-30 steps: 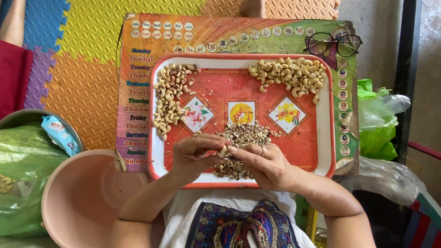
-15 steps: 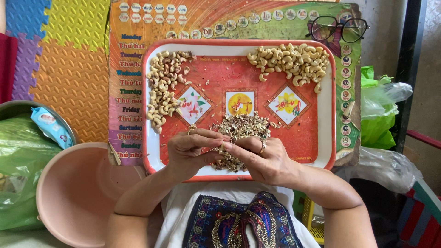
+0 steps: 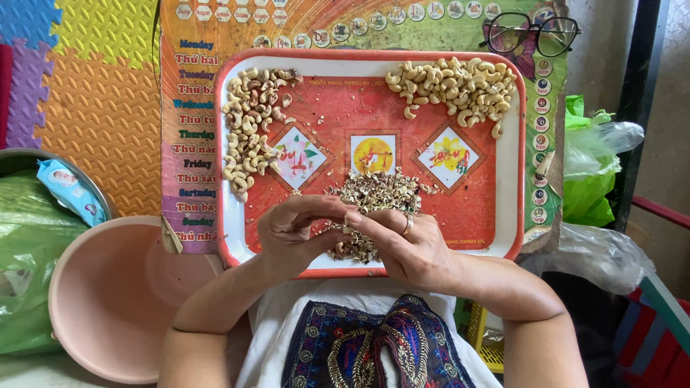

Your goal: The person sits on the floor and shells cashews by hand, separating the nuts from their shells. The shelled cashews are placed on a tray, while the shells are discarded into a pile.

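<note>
Left hand [image 3: 295,233] curled, fingertips pinched on a small nut, right hand [image 3: 402,244] curled against it, fingertips met, both held over husk pile [image 3: 377,194] on red tray [image 3: 503,237], forearms angled inward.

Hands [image 3: 359,241] hide part of the husk pile [image 3: 377,197].

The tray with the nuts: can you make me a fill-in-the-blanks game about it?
The tray is mostly ____ in colour.
The pair of ____ lies above the tray's top right corner.
Both hands meet over the pile of ____.
The pink ____ stands left of the person's lap.
Missing words: red; glasses; shells; basin.
</note>
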